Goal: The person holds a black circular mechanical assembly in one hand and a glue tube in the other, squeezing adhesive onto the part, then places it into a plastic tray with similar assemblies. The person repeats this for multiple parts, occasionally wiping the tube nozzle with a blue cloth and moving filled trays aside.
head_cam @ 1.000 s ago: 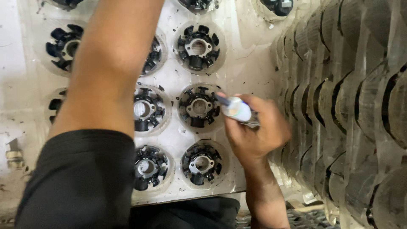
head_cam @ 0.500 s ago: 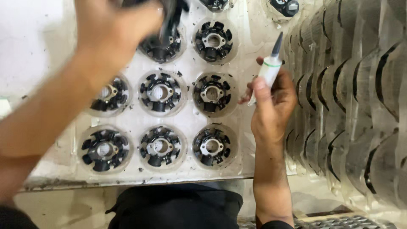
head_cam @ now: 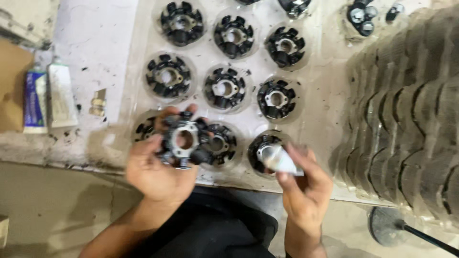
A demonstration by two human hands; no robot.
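My left hand (head_cam: 155, 169) grips a black ring-shaped metal part with radial poles (head_cam: 184, 141), lifted just above the near edge of the white table (head_cam: 95, 43). My right hand (head_cam: 306, 186) holds a small white tube (head_cam: 279, 160), blurred, its nozzle pointing left toward the part. Several more black ring parts (head_cam: 224, 88) lie in rows on a clear plastic tray (head_cam: 325, 102) beyond my hands, each in a round pocket. One of them (head_cam: 260, 150) lies partly hidden behind the tube.
A long stack of clear trays with dark parts (head_cam: 406, 114) fills the right side. Two small boxes (head_cam: 48, 98) and a brass piece (head_cam: 98, 105) lie at the left of the table. A dark round base with a rod (head_cam: 389, 224) stands on the floor at lower right.
My left hand has come back from the far rows with a black ring part and now holds it near my body. My right hand has lowered and turned the tube toward it.
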